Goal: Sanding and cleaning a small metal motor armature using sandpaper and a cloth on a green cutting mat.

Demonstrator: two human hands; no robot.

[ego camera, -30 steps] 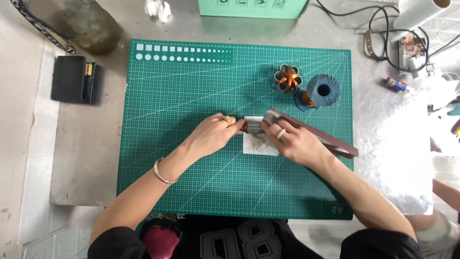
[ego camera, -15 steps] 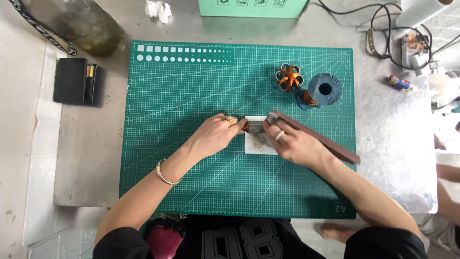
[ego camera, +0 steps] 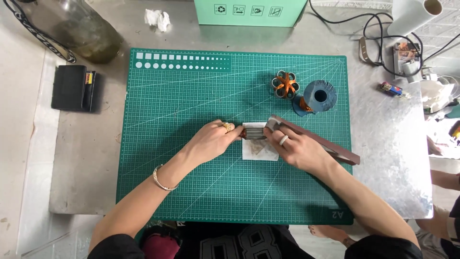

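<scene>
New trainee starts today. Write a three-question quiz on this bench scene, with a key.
1. True or false: both hands rest on the green cutting mat.
2. What lies under the small metal piece between the left hand and right hand? A) white paper square B) black case C) blue spool
3. Which hand is nearer the long brown bar?

Key: 1 true; 2 A, the white paper square; 3 right.

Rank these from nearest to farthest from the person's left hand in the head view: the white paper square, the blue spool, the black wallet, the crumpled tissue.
From the left hand:
1. White paper square, just to its right on the green mat.
2. Blue spool, up and to the right on the mat.
3. Crumpled tissue at the table's far edge and black wallet off the mat's left: too close to call.
</scene>
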